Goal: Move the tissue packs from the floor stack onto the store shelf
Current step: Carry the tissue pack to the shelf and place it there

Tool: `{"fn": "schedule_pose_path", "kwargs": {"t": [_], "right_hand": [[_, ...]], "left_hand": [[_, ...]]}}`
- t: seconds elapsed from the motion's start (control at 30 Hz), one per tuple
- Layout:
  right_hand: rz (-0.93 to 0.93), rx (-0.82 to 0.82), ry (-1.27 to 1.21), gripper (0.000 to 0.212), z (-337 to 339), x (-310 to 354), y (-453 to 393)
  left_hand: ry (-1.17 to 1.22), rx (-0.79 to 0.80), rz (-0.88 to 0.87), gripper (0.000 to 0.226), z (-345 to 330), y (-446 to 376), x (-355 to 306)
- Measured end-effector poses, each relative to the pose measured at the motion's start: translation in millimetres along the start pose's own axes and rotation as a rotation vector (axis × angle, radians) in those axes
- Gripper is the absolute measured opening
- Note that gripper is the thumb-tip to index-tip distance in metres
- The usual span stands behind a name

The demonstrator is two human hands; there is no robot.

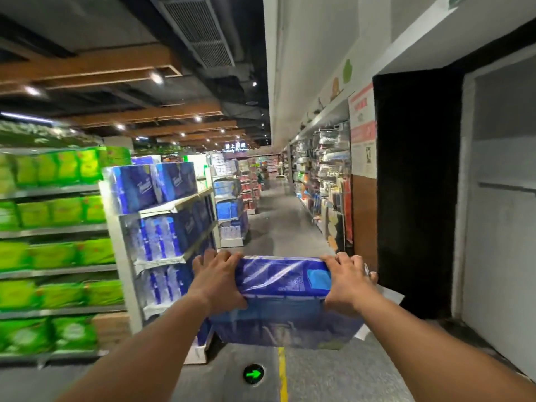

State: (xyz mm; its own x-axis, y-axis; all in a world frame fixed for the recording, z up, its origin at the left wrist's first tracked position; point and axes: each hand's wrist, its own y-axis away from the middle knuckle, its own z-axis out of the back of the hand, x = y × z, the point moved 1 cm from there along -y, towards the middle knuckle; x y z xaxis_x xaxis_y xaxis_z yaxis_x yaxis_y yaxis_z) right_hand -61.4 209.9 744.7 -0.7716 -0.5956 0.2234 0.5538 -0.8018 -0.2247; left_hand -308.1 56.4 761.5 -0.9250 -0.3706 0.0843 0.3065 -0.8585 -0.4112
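The main risk, as I judge it, is that the tissue pack [285, 297] slips or sags out of the grip before it reaches the shelf [177, 206]: it is carried in the air with nothing under it, held only by pressure at its two ends, and its plastic wrap looks smooth and glossy, so a loosened squeeze could let it slide down. The left hand [216, 281] clamps the left end with fingers curled over the top edge and thumb pressed low on the near face; the right hand [348, 282] does the same at the right end, so both hands are closed tight on the pack rather than spread. A second risk is the fit: the end shelf to the left already looks full of similar blue packs [153, 187] on every level, some standing out past the front edge, so pushing another in could knock one off or leave this one hanging over the edge. The view is also blurred, which suggests movement, and a swing could clip the corner of the shelf. The pack itself is a wide soft block in dark blue wrap with white print, a lighter blue patch near its right end, and a crease where the wrap folds under. It hangs over the aisle floor [304, 378], just beside the shelf's right corner, not touching it.
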Motion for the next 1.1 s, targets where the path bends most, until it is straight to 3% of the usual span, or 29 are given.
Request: {"fn": "schedule_pose_path", "kwargs": {"t": [0.3,0.77,1.1], "right_hand": [[0.193,0.035,-0.016,0.106,-63.9,45.5,-154.6],[0.497,0.098,-0.081,0.107,-142.2,107.2,-469.0],[0.559,-0.031,-0.130,0.105,-182.0,173.2,-711.5]], "left_hand": [[-0.070,0.027,0.179,0.104,-62.8,-77.4,79.0],[-0.164,0.054,0.511,0.100,-157.2,-269.8,176.5],[-0.261,-0.052,0.514,0.101,-213.2,-476.4,299.3]]}}
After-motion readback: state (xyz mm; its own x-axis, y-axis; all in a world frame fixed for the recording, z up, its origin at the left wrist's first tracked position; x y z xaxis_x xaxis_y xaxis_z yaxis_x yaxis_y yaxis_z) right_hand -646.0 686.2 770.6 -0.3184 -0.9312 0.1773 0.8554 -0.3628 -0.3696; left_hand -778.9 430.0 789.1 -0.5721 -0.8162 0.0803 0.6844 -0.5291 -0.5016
